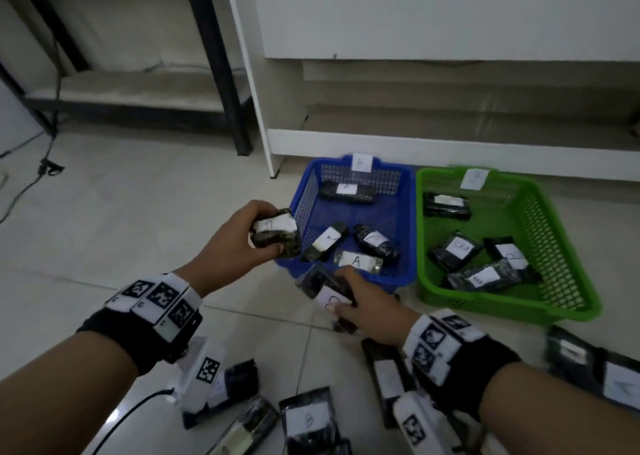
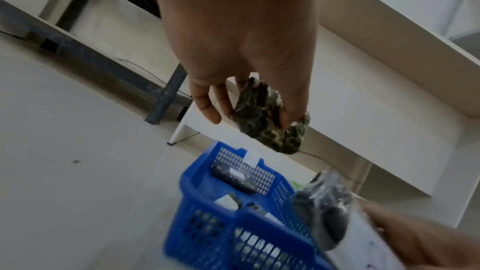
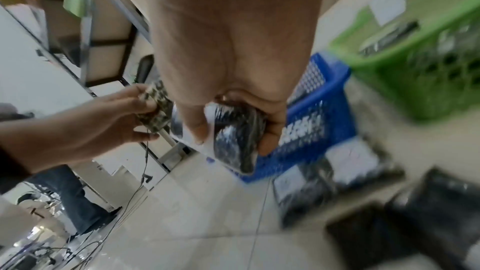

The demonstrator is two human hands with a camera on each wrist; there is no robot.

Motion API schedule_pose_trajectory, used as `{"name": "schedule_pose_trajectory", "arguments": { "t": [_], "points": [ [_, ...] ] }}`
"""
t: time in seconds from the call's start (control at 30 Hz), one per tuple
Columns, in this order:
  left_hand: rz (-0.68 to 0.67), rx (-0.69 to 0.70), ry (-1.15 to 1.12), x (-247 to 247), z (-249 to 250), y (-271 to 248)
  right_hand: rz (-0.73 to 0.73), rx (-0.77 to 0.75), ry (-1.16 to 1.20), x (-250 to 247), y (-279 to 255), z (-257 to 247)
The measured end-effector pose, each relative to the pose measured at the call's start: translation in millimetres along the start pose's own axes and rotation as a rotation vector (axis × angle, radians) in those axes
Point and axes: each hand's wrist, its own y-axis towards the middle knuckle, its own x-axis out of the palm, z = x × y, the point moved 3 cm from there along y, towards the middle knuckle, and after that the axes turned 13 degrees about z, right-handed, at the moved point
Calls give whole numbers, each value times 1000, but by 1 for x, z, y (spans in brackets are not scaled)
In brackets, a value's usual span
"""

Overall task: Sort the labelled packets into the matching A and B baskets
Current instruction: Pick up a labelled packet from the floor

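My left hand (image 1: 242,238) grips a dark speckled packet (image 1: 275,236) with a white label, held in the air just left of the blue basket (image 1: 408,212) tagged A. From the left wrist view that packet (image 2: 270,118) sits pinched between thumb and fingers above the blue basket (image 2: 197,184). My right hand (image 1: 367,302) holds a dark packet (image 1: 329,292) with a white label in front of the blue basket's near edge; the right wrist view shows this packet (image 3: 239,130) with fingers curled round it. The green basket (image 1: 540,309) tagged B stands to the right. Both baskets contain several labelled packets.
Several loose labelled packets (image 1: 308,420) lie on the tiled floor near me, more at the right (image 1: 595,368). A white cabinet (image 1: 415,74) stands behind the baskets, a black-framed shelf (image 1: 221,74) to its left. A cable (image 1: 45,167) trails on the floor at far left.
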Motion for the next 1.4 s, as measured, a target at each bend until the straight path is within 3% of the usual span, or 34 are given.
{"name": "schedule_pose_trajectory", "arguments": {
  "t": [0.1, 0.3, 0.4, 0.5, 0.63, 0.83, 0.87, 0.93, 1.0, 1.1, 1.27, 1.4],
  "points": [
    [-8, 57, -79, 29, 37, 27, 74, 41, 63, -81, -7, 19],
    [-119, 74, -135, 129, 115, 81, 514, 149, 78, -241, -9, 83],
    [-142, 94, -177, 184, 139, 100, 724, 173, -20, -271, 3, 119],
    [-156, 107, -161, 237, 153, 103, 800, 213, -88, -270, 21, 151],
    [-153, 134, -12, 285, 152, 105, 692, 272, -210, -244, 44, 176],
    [-157, 147, 332, 324, 138, 115, 759, 248, -180, -234, 62, 198],
    [-239, 169, 447, 333, 133, 115, 672, 286, -198, -229, 64, 206],
    [-462, 218, 735, 348, 127, 106, 327, 380, -348, -216, 64, 215],
    [-567, 201, 907, 357, 125, 93, 123, 372, -481, -208, 60, 219],
    [-554, 170, 910, 361, 129, 89, 112, 303, -518, -208, 56, 211],
    [-433, 107, 690, 351, 132, 104, 76, 299, -423, -204, 55, 214],
    [-547, 211, 758, 344, 135, 105, 81, 275, -482, -211, 49, 210]
  ]
}}
